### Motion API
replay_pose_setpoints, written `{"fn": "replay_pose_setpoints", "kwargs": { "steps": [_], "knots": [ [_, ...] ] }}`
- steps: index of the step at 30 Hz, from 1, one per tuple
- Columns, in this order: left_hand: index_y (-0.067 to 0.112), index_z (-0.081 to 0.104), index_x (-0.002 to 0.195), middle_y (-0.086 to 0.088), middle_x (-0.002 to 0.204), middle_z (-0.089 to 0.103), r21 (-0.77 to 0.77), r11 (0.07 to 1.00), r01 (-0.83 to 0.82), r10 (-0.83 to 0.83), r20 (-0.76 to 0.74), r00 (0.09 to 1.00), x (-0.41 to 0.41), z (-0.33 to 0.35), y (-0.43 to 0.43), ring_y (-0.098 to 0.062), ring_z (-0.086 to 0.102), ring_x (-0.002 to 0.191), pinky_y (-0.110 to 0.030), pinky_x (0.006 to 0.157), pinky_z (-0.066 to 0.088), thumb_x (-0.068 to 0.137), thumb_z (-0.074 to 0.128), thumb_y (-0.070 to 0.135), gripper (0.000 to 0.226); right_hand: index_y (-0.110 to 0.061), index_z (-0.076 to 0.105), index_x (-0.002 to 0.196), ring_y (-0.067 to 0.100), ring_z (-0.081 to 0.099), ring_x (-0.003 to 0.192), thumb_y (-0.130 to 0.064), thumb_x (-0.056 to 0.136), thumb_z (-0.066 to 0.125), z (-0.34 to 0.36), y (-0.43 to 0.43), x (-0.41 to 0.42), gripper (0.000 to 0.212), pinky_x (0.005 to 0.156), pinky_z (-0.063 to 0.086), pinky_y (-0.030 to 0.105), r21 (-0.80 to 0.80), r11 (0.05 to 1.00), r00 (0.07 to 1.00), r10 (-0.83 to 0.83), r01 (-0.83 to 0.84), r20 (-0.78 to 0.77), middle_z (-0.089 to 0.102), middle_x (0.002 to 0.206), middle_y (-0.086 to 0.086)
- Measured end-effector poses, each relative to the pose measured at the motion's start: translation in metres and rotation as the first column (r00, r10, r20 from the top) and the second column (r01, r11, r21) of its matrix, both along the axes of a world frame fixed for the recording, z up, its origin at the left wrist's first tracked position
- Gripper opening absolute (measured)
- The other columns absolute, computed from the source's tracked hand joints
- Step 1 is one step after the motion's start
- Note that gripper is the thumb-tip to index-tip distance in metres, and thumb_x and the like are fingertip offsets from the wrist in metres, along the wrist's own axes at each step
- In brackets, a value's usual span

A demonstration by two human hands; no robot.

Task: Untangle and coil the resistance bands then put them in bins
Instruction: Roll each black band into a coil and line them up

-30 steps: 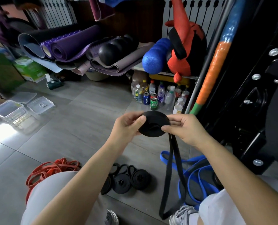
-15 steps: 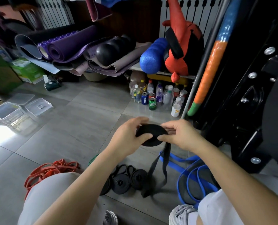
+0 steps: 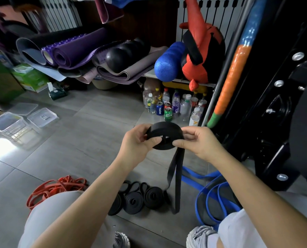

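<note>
Both hands hold one black resistance band in front of the body, above the floor. Most of the band is wound into a flat, round coil with a small hole in the middle. The rubber looks matte and smooth. The left hand grips the left side of the coil, with the thumb on the near face and the fingers behind it. The right hand grips the right side in the same way, with the thumb pressed near the hole. The unwound part of the band hangs from the lower edge of the coil as a doubled flat strap, and its end loop reaches the grey tiled floor.

Just beside this end lie three finished black coils in a row, touching each other. A loose heap of thin red bands lies near the left knee. Wide blue bands lie in open loops near the right knee.

The clear plastic bins stand well apart on the left, and two clear lids lie beside them.

Among the bottles at the back, a blue can carries the word PEPSI. The writing on the green can next to it I cannot read. A blue foam roller with a grainy surface lies on a shelf above.
</note>
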State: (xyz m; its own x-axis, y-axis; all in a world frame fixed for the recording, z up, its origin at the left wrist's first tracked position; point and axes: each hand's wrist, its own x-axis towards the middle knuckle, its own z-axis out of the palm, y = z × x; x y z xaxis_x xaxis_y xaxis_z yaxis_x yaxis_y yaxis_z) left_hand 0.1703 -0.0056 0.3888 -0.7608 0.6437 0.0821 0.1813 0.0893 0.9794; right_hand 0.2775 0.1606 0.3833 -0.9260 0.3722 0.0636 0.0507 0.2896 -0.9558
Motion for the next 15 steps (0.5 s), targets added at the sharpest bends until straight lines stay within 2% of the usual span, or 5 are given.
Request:
{"fn": "replay_pose_setpoints", "kwargs": {
  "steps": [2,5,11,13,15],
  "knots": [
    [0.02,0.064,0.092,0.003,0.084,0.072,0.129,0.992,-0.017,-0.007,0.179,0.984,0.0018,0.0005,0.0006,-0.017,0.069,0.084,-0.027,0.07,0.057,0.08,0.067,-0.002,0.025,-0.028,0.068,0.09,0.007,0.07,0.087,0.0,0.073,0.073,0.0022,-0.0006,-0.0004,0.033,0.083,0.056,0.026,-0.079,0.997,0.997,-0.009,0.003,-0.082,0.074,0.084,-0.01],
    [0.012,0.063,0.1,-0.007,0.096,0.071,0.243,0.968,-0.058,-0.037,0.372,0.928,0.0028,0.0008,0.0029,-0.025,0.068,0.092,-0.038,0.08,0.058,0.077,0.068,0.007,0.023,-0.02,0.066,0.094,0.003,0.07,0.083,0.008,0.074,0.068,0.0033,-0.0016,-0.0015,0.034,0.073,0.054,0.016,-0.214,0.977,0.984,-0.021,-0.017,-0.177,0.073,0.085,-0.014],
    [0.008,0.059,0.108,-0.011,0.102,0.07,0.348,0.937,-0.013,-0.182,0.52,0.835,0.0105,-0.0012,0.0056,-0.027,0.069,0.092,-0.035,0.077,0.058,0.076,0.065,0.008,0.032,-0.015,0.068,0.095,0.012,0.071,0.087,-0.01,0.062,0.072,0.0022,-0.0047,-0.0025,0.033,0.072,0.053,0.017,-0.378,0.926,0.975,-0.067,-0.019,-0.213,0.075,0.087,-0.003],
    [0.01,0.056,0.108,-0.01,0.107,0.067,0.184,0.982,0.035,-0.112,0.429,0.896,0.01,0.0001,0.0068,-0.029,0.065,0.101,-0.04,0.086,0.056,0.081,0.066,0.004,0.029,-0.017,0.069,0.092,0.011,0.071,0.085,-0.006,0.066,0.074,0.0019,-0.0014,-0.0015,0.029,0.073,0.054,0.018,-0.289,0.957,0.981,-0.058,0.002,-0.185,0.075,0.085,-0.005],
    [0.019,0.052,0.112,0.003,0.113,0.062,-0.169,0.986,0.006,-0.012,-0.033,0.999,0.0064,-0.0013,0.0059,-0.018,0.059,0.109,-0.035,0.091,0.05,0.081,0.071,0.011,0.037,-0.027,0.069,0.09,0.005,0.07,0.085,-0.002,0.069,0.078,-0.0007,-0.0003,-0.0011,0.034,0.077,0.056,0.02,-0.084,0.996,0.993,-0.046,0.037,-0.105,0.074,0.082,-0.013]
  ]
}}
